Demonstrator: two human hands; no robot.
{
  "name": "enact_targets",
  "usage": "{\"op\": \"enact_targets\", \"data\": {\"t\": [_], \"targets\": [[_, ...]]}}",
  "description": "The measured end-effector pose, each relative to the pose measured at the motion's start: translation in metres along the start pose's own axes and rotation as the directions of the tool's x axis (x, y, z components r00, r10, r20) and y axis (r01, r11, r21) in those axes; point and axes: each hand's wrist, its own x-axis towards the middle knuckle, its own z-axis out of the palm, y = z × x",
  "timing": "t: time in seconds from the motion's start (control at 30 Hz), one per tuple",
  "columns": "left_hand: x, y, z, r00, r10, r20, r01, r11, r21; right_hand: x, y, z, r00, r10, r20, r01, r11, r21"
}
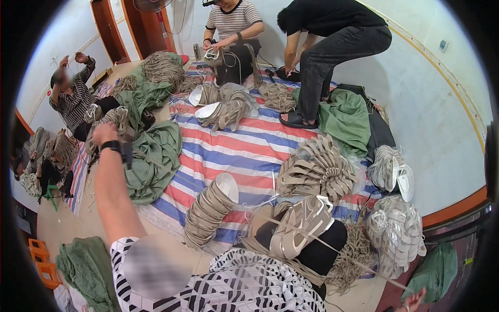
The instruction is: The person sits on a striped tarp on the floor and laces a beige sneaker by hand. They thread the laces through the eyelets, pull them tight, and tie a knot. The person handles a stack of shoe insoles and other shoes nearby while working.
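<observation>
Now: seated worker, both arms flung wide, beige shoe upper (pixel 303 227) on the black-clad lap (pixel 332 247), near the tarpaulin's near right corner. Upper's long axis slants: one end low and left toward the patterned shirt (pixel 249 278), the other up and right toward the right edge of the striped tarpaulin (pixel 223 143). White-edged opening on the right flank; which end is the toe, cannot tell.

Beige lace (pixel 343 252) runs taut from the upper, down and right, over a tangle of laces (pixel 356 268), to the right hand (pixel 414 300), out past the tarpaulin's near right corner. Right fingers pinched on it, partly cropped by the rim of view. Left hand (pixel 105 134) far up and left, off the tarpaulin's left edge, dark band at the wrist; fingers curled together, but cannot tell on what. Green sack (pixel 150 166) just right of the left forearm, lapping the tarpaulin's left edge.

At the near edge, left of the upper: curved stack of nested uppers (pixel 208 216), leaning up and right. Beyond the lap, a fanned heap of uppers (pixel 317 169); right, a bagged bundle of uppers (pixel 396 234).

Far edge: co-worker (pixel 234 31) in stripes, hands on another upper. Bent co-worker (pixel 338 39) in black stands near the far right corner. Third person (pixel 75 101) at left, both hands raised.
</observation>
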Motion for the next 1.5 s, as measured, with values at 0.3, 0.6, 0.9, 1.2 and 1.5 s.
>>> {"op": "enact_targets", "data": {"t": [0.3, 0.6, 0.9, 1.2, 1.5], "targets": [[0.042, -0.145, -0.102, 0.857, -0.367, -0.363, 0.430, 0.896, 0.109, -0.145, 0.175, 0.013, 0.693, 0.382, -0.612, -0.630, 0.734, -0.255], [0.034, -0.180, -0.017, 0.831, -0.473, -0.291, 0.386, 0.869, -0.309, -0.195, 0.229, 0.023, 0.587, 0.501, -0.636, -0.757, 0.618, -0.212], [-0.289, 0.214, 0.125, 0.378, 0.685, 0.623, 0.522, 0.398, -0.755, -0.155, 0.259, 0.041, 0.849, 0.488, -0.204, -0.525, 0.826, -0.206], [-0.546, 0.292, -0.084, -0.259, 0.907, 0.332, 0.458, 0.418, -0.785, -0.227, 0.260, 0.408, 0.717, 0.478, 0.508, -0.019, 0.741, -0.671], [-0.567, 0.301, -0.083, -0.497, 0.856, 0.142, -0.638, -0.250, -0.729, -0.297, 0.276, 0.389, 0.677, 0.451, 0.581, 0.368, 0.476, -0.799]]}}
